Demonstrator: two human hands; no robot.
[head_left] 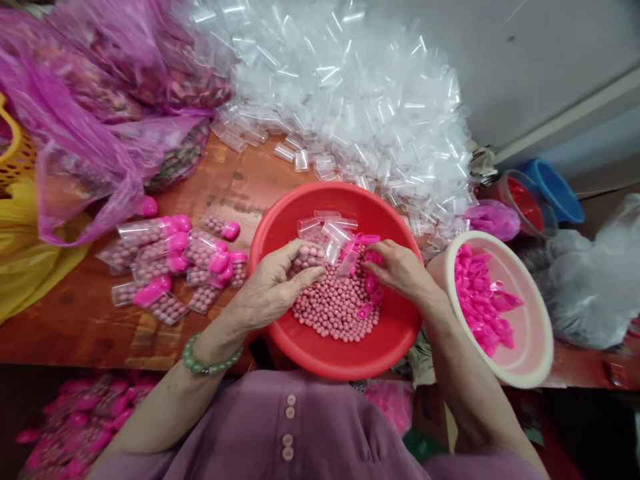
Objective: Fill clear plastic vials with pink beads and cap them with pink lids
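Observation:
Over the red basin (273,213), my left hand (273,283) is closed round a clear plastic tube filled with pink beads (310,253). Its thumb and fingers press along the tube's sides. My right hand (400,270) is at the basin's right inner side, fingers curled in a pinch on a pink plastic cap (371,257); part of that piece is hidden by the fingers. Loose pink beads (335,310) cover the basin's bottom. Empty clear tubes (336,233) lie on them at the far side, and another pink cap (369,307) rests at the right.
Several filled tubes with pink caps (173,257) lie left on the wooden table (230,180). Behind is a large heap of clear tubes (340,87). A white tub (537,333) of pink caps stands right. Purple plastic bags (115,147) fill the far left.

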